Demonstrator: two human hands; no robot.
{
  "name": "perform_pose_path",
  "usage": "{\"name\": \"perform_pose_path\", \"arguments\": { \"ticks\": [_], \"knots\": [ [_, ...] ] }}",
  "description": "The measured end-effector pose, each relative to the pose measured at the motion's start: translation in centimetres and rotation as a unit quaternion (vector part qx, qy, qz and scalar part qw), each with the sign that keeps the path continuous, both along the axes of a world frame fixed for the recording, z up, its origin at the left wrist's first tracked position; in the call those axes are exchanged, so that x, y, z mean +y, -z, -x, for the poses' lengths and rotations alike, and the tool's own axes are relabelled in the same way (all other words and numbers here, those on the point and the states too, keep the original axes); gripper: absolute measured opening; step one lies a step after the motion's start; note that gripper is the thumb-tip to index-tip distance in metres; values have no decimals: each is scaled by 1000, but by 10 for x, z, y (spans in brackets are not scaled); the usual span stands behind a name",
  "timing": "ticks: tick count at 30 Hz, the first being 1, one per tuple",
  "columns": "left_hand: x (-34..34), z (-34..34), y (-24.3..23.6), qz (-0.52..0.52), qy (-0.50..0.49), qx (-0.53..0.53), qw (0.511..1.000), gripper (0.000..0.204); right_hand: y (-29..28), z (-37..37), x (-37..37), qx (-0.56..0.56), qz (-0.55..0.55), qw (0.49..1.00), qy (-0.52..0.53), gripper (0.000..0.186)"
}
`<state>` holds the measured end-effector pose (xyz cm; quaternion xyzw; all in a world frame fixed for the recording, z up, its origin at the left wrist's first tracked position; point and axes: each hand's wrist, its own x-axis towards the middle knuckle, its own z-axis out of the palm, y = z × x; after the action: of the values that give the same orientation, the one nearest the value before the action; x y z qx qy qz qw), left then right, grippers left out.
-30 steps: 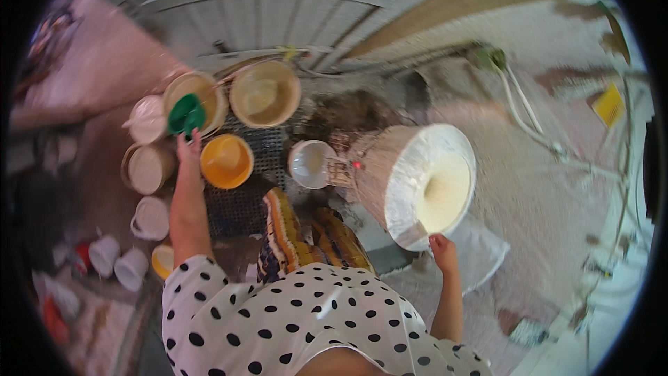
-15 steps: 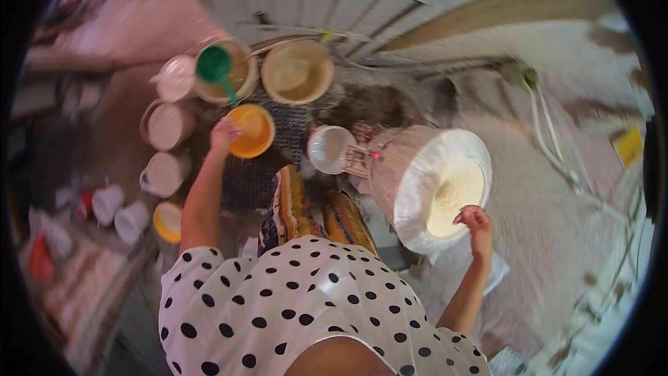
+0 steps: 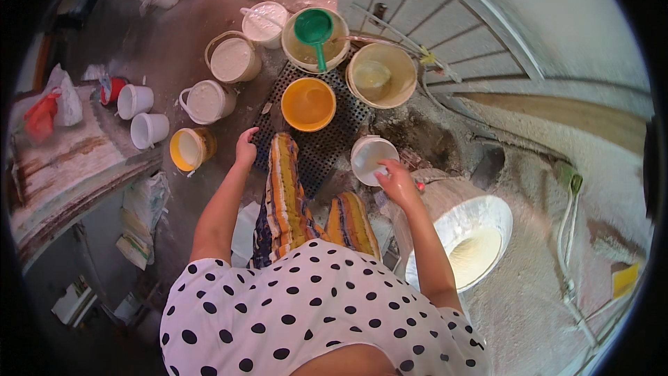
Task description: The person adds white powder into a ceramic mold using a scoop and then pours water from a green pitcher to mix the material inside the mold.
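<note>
My right hand (image 3: 396,182) is over the right rim of a small white bucket (image 3: 365,147), thumb and fingers apart; whether it touches the rim I cannot tell. That forearm crosses a large pale drum (image 3: 480,212) with cream-coloured material inside its mouth. My left hand (image 3: 245,147) hangs in the air with nothing in it, its fingers partly stretched out. It is between an orange bucket (image 3: 308,104) and a yellow bucket (image 3: 203,143) holding something white. The orange bucket stands on a dark perforated mat (image 3: 278,90).
Beyond the orange bucket, a green dipper (image 3: 313,26) lies over a wide tub (image 3: 290,49); another tub (image 3: 407,94) stands beside it. Several lidless white buckets (image 3: 209,101) line the left. A worn bench (image 3: 76,167) is at far left, and a barred gate (image 3: 480,7) at the back right.
My view has turned to the right. My right hand has gone from the drum's mouth to the white bucket. My left hand has drawn back from the orange bucket's rim.
</note>
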<state>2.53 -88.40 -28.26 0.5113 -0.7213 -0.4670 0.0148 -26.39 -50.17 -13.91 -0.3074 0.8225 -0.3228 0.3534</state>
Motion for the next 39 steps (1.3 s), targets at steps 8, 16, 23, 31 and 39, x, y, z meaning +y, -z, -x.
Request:
{"name": "perform_pose_path", "arguments": {
  "ticks": [8, 16, 23, 31, 39],
  "knots": [
    [-76, 73, 44, -332, -168, 22, 928, 51, 138, 27, -231, -126, -97, 987, 14, 44],
    [-124, 87, 86, -390, -111, 80, 910, 50, 372, 91, -445, 7, -103, 992, 66, 63],
    [-141, 42, 106, -426, -238, -4, 873, 45, 455, 132, -549, 22, -510, 856, 85, 101],
    [-160, 91, 151, -444, -208, 7, 871, 48, 602, 170, -458, 63, -301, 949, 74, 72],
    [-181, 200, 166, -416, -134, 52, 898, 47, 468, 132, -467, -450, -48, 787, 420, 14]
  ]
}}
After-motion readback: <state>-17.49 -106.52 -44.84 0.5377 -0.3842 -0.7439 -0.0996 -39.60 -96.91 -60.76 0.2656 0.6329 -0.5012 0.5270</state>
